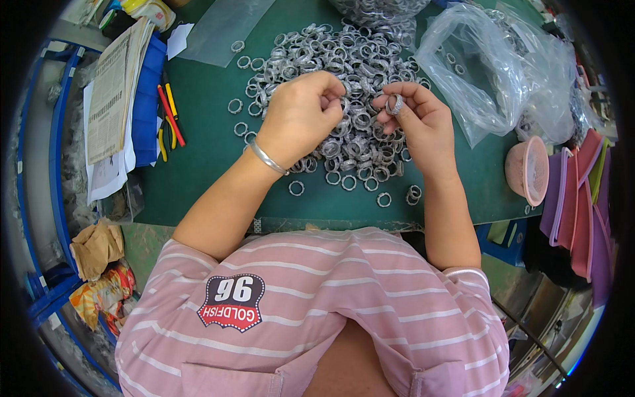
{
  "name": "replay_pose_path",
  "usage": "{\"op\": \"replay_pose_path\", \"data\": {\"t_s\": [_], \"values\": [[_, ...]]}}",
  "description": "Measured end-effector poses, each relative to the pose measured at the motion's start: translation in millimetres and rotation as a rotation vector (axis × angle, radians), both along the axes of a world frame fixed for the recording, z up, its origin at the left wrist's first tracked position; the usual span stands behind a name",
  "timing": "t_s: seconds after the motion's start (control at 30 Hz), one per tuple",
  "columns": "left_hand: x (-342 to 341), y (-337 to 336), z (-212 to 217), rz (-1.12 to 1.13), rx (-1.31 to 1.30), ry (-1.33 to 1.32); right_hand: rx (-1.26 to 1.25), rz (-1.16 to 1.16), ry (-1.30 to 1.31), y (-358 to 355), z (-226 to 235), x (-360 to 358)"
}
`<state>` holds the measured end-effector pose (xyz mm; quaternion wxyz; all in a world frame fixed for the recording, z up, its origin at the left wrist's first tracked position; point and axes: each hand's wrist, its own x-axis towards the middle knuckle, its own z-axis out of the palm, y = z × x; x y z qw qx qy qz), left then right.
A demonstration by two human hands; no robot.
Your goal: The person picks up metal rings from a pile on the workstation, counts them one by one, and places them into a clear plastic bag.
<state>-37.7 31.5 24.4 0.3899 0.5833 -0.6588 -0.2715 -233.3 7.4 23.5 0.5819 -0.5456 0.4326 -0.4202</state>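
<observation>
— Starting at the far left, we have a stack of papers [112, 92] on a blue tray [149, 99], with red and yellow hand tools [169, 119] lying just beside it on the green tabletop [205, 172]. What comes next?

— Our left hand [301, 116], a metal bangle [266, 159] on the wrist. It sits curled over the near edge of the pile of rings [344, 73], fingers bent in tight. We think they pinch a ring, but the knuckles hide it, so we cannot tell for sure.

— And the other side?

— Our right hand [420, 122] is plainer: thumb and forefinger are closed on one sparkly ring [395, 104], lifted just above the pile, the other fingers loosely curled beneath it.

— How would these handle?

— Light and stiff, we judge: small metal hoops with a studded, glittery face. They look slick on the inside and rough outside, so pinching across the band by its edges should hold best. Loose ones [347, 180] lying near the tabletop's front edge would roll or skitter if nudged.

— Further right?

— A crumpled clear plastic bag [489, 73] with a few rings inside, then a pink bowl [529, 171] near the tabletop's right edge, and purple and pink pouches [582, 198] stacked beyond it.
</observation>
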Motion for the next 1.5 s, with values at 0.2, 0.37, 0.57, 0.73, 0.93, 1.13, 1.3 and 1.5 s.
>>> {"op": "replay_pose_path", "data": {"t_s": [0.2,0.37,0.57,0.73,0.93,1.13,1.3,1.5], "values": [[7.5,10.0,7.3,-0.034,0.331,0.702,-0.041,0.151,-0.122,16.8,7.5,10.9],[5.8,16.6,17.6,-0.082,0.389,0.806,-0.804,0.056,0.234,12.9,14.3,20.2],[19.1,18.2,15.7,-0.031,-0.039,0.120,-1.062,-0.587,0.922,-53.0,36.4,-44.1],[8.0,21.3,-8.5,-0.211,-0.239,-0.266,-0.600,-0.012,0.632,-15.2,18.8,-16.5],[8.9,24.3,-1.1,0.034,-0.148,0.150,-0.543,0.074,0.573,12.2,-8.2,5.8],[22.6,29.9,-1.5,-0.062,0.484,1.162,0.065,0.159,-0.138,16.6,4.9,9.1],[20.7,36.0,1.3,-0.121,0.601,1.194,-0.167,0.174,-0.088,25.3,5.2,19.6],[15.0,36.8,7.0,-0.065,0.447,0.999,-0.786,0.057,0.381,15.0,9.9,11.0]]}}
